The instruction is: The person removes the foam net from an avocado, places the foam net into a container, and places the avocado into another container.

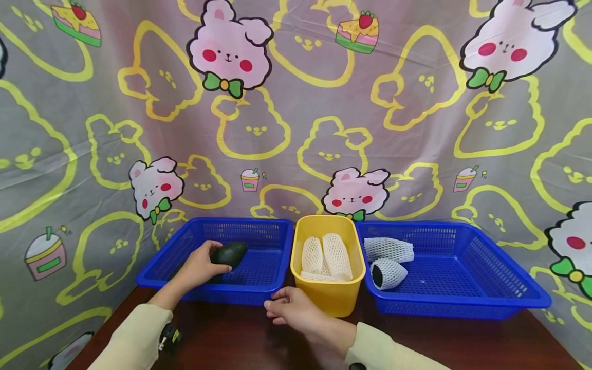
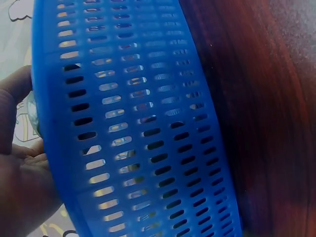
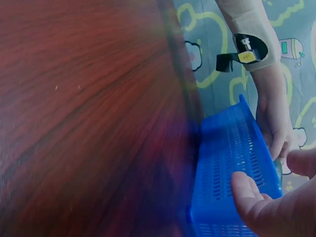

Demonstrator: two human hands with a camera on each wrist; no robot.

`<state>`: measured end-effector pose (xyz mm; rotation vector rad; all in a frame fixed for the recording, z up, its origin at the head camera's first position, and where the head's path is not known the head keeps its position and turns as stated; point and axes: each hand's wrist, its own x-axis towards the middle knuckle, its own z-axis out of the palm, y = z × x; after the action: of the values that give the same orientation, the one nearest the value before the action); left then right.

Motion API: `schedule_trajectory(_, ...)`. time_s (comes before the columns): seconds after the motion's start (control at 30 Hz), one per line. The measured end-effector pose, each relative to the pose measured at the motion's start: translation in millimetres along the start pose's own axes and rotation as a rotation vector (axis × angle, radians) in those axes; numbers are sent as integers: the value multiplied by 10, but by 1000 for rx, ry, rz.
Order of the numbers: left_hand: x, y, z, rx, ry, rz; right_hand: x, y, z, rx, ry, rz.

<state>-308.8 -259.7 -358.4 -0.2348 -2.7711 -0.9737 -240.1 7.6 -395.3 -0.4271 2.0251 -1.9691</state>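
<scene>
In the head view my left hand (image 1: 200, 265) grips a dark green avocado (image 1: 231, 254), thumb on the near side and fingers over its far end. It is held over the left blue basket (image 1: 273, 296). More dark green shows low in the basket beneath that hand. In the left wrist view, the basket's slotted wall (image 2: 133, 123) hides most of the avocado and part of the hand. My right hand (image 1: 298, 308) is at the front right corner of the same basket, holding nothing. The right wrist view shows its thumb and fingers spread apart near the basket's rim (image 3: 269, 163).
A yellow bin (image 1: 328, 295) holding several white foam net sleeves (image 1: 336, 257) stands between the baskets. In the right blue basket (image 1: 462, 308) lie a netted dark fruit (image 1: 390, 273) and another foam net (image 1: 390, 249). A patterned cloth (image 1: 296, 128) hangs behind the dark wooden table (image 1: 231, 334).
</scene>
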Motion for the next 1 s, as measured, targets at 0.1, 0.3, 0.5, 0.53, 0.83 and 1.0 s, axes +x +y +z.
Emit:
schedule_trajectory(0.1,47,-26,45,12,-21,-18,36,29,35,76,24,7)
schedule_trajectory(0.3,154,-70,141,67,-47,-37,108,57,90,154,85,16)
schedule_trajectory(0.5,207,-61,164,94,-97,-32,165,35,93,198,109,54)
schedule_trajectory(0.53,210,-62,166,98,-109,-26,172,32,90,203,104,62)
schedule_trajectory(0.83,249,-60,166,146,-181,13,198,-17,79,276,65,115)
schedule_trajectory(1.0,286,-56,195,205,-211,49,212,-31,75,259,68,136)
